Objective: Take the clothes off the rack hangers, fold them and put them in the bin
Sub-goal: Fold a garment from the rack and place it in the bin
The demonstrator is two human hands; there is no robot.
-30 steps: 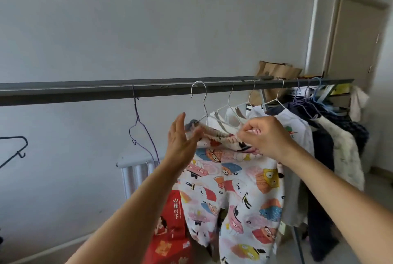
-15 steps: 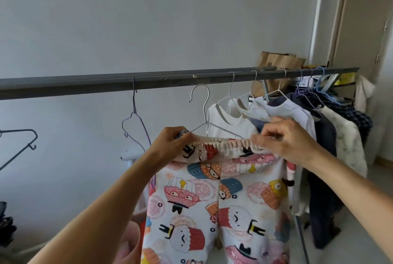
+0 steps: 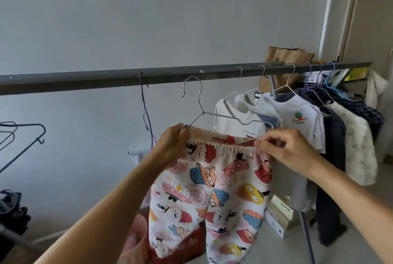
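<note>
Right grip: right hand [image 3: 285, 149] pinching the front edge of the waistband [image 3: 214, 143] between thumb and forefinger, other fingers curled.
Left grip: left hand [image 3: 172, 144] closed round the waistband's left end, together with the left tip of the silver hanger [image 3: 199, 104].
Held item: printed pants [image 3: 212, 195], white with cartoon cupcakes, held up between both hands, nearer than the rail [image 3: 85, 79] and below it.
Change over half a second: waistband flat and closed before, now parted. Front edge drawn lower than the back edge, a stretch of hanger wire showing in the gap. More of the hanger's sloping arm bare above the fabric.
Change over a full second: left hand open-palmed against the cloth then, gripping now.
Pants direction: waistband uppermost, both legs hanging down; long axis vertical. Waistband line near level, dipping a little toward the right hand.
Hanger direction: hook up, opening to the left, its top overlapping the rail's lower edge in this view; hooked on or free, cannot tell.
Left along the rail: purple hanger [image 3: 144, 102], bare; farther left a black hanger [image 3: 25, 124], also bare.
Right along the rail: white tops [image 3: 231, 121] on wire hangers, a logo tee [image 3: 302, 112], a dark garment [image 3: 331, 157], a cream garment [image 3: 357, 146].
Behind: paper bag [image 3: 285, 55] past the rail, door [image 3: 372, 19] at far right.
Floor: red bag [image 3: 191, 242] behind the pant legs, boxes [image 3: 278, 214] beside the rack leg.
</note>
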